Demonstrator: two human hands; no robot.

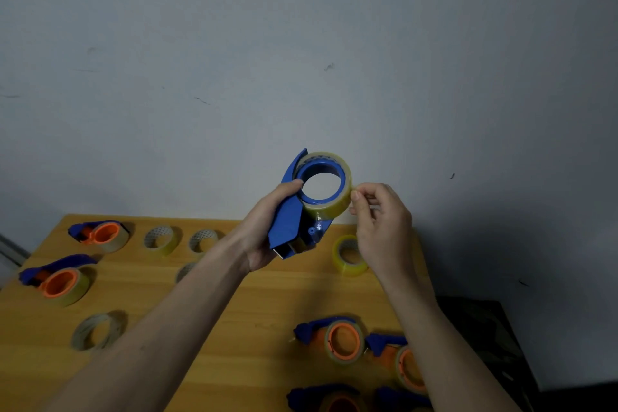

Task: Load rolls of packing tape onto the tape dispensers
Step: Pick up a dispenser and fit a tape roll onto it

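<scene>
Mid-frame, the left hand (267,221) is gripping the stiff, light dispenser (294,224); the right hand (378,227) is pinching the slick roll's (334,207) rim, likely seeking the tape end.

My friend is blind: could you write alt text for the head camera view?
A left hand holds up a blue tape dispenser while the right hand pinches its tape roll, above a wooden table.

Between the two hands' fingers – a smooth blue plastic dispenser (291,222), its tape roll (329,186) glossy, yellowish and translucent. Below the fingers – a wood-grain table (214,304), satin finish.
</scene>
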